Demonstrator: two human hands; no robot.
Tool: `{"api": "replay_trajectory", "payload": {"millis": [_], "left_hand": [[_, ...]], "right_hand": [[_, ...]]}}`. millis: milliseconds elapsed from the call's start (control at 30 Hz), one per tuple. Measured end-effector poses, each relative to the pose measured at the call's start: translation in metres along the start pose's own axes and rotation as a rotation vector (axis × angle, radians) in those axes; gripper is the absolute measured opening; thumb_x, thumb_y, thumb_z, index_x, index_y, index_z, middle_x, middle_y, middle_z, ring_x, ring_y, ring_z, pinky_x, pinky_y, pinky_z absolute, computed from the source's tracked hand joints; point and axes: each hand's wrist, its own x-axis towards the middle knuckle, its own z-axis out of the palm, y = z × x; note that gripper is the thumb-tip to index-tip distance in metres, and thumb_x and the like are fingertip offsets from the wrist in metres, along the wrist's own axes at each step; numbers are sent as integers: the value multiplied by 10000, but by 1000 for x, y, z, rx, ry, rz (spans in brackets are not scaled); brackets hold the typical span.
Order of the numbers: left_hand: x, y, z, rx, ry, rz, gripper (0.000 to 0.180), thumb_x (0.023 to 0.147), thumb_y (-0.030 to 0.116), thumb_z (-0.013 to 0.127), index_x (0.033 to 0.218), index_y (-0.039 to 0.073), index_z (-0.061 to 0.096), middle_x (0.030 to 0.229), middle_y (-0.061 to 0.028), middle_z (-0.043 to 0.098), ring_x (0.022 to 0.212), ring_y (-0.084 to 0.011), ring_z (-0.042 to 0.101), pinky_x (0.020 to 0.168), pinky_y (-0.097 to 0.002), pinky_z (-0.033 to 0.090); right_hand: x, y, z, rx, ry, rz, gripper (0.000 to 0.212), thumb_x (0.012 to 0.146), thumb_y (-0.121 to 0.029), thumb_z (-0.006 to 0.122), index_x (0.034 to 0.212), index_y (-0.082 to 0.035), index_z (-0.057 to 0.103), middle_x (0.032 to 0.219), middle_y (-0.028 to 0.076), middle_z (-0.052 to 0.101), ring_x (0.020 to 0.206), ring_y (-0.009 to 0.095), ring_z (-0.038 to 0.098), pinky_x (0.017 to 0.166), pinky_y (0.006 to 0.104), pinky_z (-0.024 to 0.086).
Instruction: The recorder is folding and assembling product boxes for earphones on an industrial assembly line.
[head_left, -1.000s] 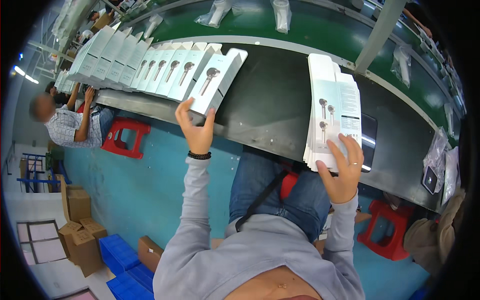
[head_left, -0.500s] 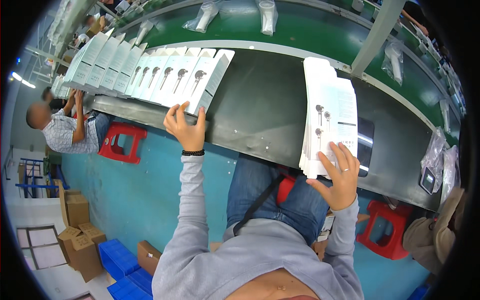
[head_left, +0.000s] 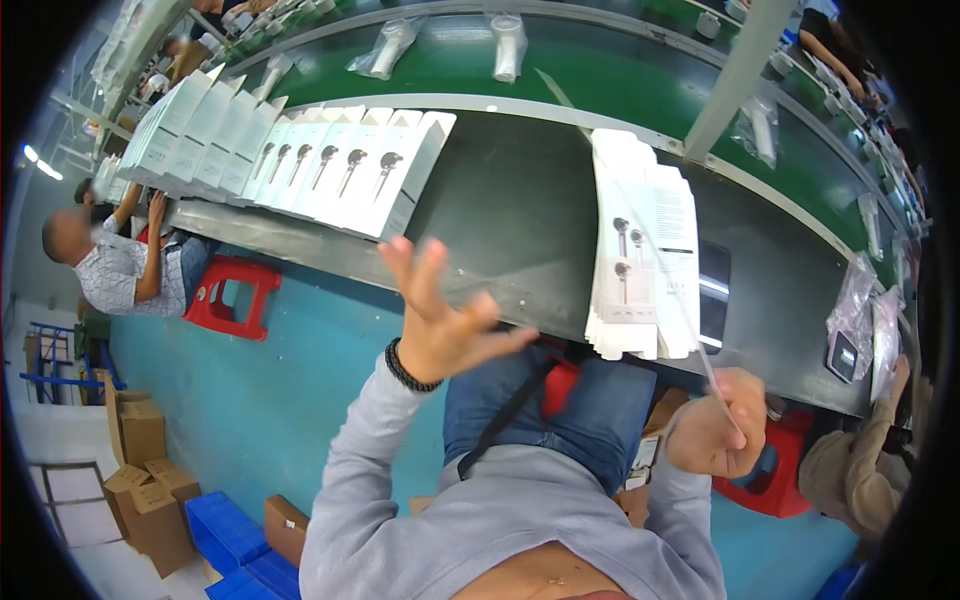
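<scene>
My right hand [head_left: 718, 425] pinches one flat, folded carton [head_left: 660, 265] by its near end. The carton is tilted nearly edge-on, so it shows as a thin pale strip. Behind it lies the stack of flat white cartons [head_left: 615, 240], printed with pictures of a dark handheld device. My left hand [head_left: 445, 315], slightly blurred, hovers over the table's near edge with its fingers spread and nothing in them. To its upper left stands a row of opened-up white cartons [head_left: 385, 175], leaning against one another.
The dark worktable [head_left: 490, 210] runs along a green conveyor [head_left: 450, 65] carrying bagged white devices. A dark tablet-like object [head_left: 713, 300] lies beside the stack, a phone [head_left: 842, 357] farther right. A metal post [head_left: 735, 85] rises behind. A seated person [head_left: 130, 260] works at left, another at right.
My right hand has lifted a flat carton off the stack and drawn it toward me, to the right. My left hand has left the standing cartons and moved right, fingers spread.
</scene>
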Motion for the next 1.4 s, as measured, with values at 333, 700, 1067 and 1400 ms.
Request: {"api": "replay_trajectory", "payload": {"millis": [333,700,1067,1400], "left_hand": [[45,37,-29,-216,-664,200,547,523,325,754,1026,405,555,1273,-149,387,1183,-406,374,967,-658,19],[34,55,-20,-406,-761,191,832,436,366,817,1169,328,425,1215,-210,366,1084,-409,422,939,-642,124],[51,73,-23,-300,-984,172,829,417,339,808,1173,247,480,1173,-240,396,1059,-416,428,897,-572,281],[39,70,-17,-411,-1013,246,1005,418,399,841,1257,95,379,1142,-231,463,991,-364,504,816,-443,395]], "right_hand": [[12,-18,-4,532,-483,710,332,845,19,486,1176,8,486,857,100,613,680,83,563,573,200,447],[14,11,-24,477,-780,744,430,716,-96,626,1134,-36,539,882,144,639,645,201,642,583,243,506],[24,6,-21,289,-851,756,291,712,-116,645,982,-55,554,779,126,626,640,246,631,556,293,475],[-1,20,-6,-53,-948,301,392,698,-194,674,1056,-72,572,845,114,619,688,220,610,599,301,467]]}}
